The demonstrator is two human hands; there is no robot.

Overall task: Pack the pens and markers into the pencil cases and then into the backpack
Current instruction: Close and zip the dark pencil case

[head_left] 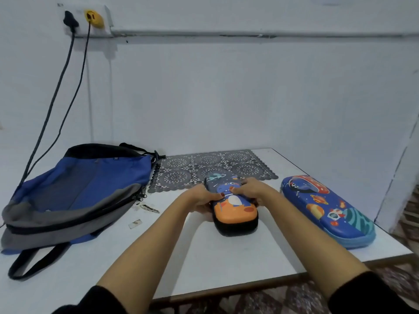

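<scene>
A closed pencil case (235,214) with a blue dinosaur on an orange and dark cover lies in the middle of the white table (204,257). My left hand (200,200) grips its left side, thumb on the cover. My right hand (251,189) grips its right side, thumb on top as well. A second closed pencil case (326,209), blue with planets and a rocket, lies to the right, apart from both hands. The blue and grey backpack (77,191) lies flat on the left of the table, its zipper partly open. No pens or markers are visible.
A dark lace placemat (181,175) lies at the back of the table behind the case. Two cables (65,105) hang from wall sockets down behind the backpack. Small scraps (136,223) lie near the backpack. The table's right edge runs just past the blue case.
</scene>
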